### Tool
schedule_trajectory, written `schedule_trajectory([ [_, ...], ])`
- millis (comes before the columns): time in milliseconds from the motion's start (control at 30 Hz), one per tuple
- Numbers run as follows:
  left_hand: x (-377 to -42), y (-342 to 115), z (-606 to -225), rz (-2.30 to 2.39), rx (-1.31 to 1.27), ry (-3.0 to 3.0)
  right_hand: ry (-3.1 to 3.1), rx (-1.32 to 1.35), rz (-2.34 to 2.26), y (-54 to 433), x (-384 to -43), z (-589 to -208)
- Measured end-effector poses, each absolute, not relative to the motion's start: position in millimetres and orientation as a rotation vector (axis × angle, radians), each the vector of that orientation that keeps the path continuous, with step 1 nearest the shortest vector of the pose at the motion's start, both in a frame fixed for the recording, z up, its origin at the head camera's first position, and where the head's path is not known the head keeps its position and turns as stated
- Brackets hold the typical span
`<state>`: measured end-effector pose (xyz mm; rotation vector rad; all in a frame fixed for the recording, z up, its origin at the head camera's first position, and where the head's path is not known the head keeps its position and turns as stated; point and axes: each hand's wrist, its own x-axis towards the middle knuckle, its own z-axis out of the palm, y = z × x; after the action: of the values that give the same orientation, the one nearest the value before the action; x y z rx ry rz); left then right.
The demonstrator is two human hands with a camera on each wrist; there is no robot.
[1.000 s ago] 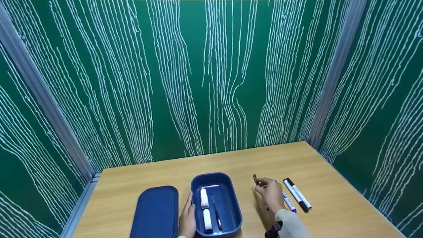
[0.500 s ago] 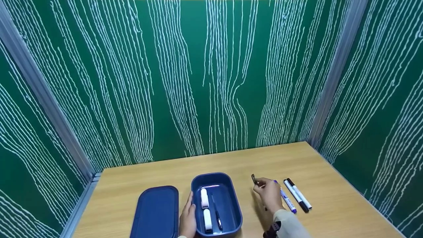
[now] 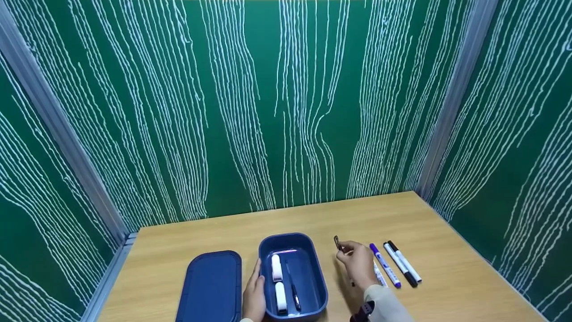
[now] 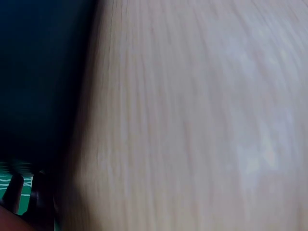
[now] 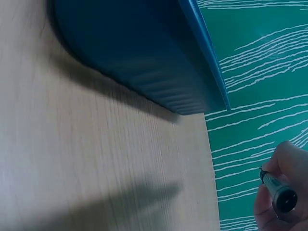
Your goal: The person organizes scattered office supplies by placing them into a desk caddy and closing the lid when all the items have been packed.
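My right hand (image 3: 361, 264) pinches a dark pen (image 3: 338, 243) with a metal clip between thumb and fingertips, right of the dark blue open box (image 3: 325, 293). In the right wrist view, the pen's rounded end (image 5: 285, 199) points toward the camera. My left hand (image 3: 254, 295) rests along the box's left wall with fingers straight. Inside the box lie two white rounded items (image 3: 276, 267) in a line, and a slim dark pen (image 3: 295, 293) beside them. Only dark fingers (image 4: 36, 202) show low in the left wrist view.
A dark blue lid (image 3: 210, 286) lies flat left of the box. To the right of my right hand lie a blue-capped marker (image 3: 385, 266), two black-capped markers (image 3: 402, 264) and a partly hidden white marker (image 3: 380, 273). Green walls with white lines stand behind the wooden table (image 3: 223, 232).
My right hand has shifted slightly left toward the box with the pen, uncovering more of the blue-capped marker and a white marker. The left hand and box stay put.
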<state>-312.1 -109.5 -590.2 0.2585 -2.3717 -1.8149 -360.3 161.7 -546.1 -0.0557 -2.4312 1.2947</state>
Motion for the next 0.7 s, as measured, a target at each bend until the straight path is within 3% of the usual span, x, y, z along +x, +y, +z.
schedule_trajectory([
  [700, -310, -108, -590, -1.81, 0.223, -2.344, -2.407, -0.002, 1.348, 132, -360, -545],
])
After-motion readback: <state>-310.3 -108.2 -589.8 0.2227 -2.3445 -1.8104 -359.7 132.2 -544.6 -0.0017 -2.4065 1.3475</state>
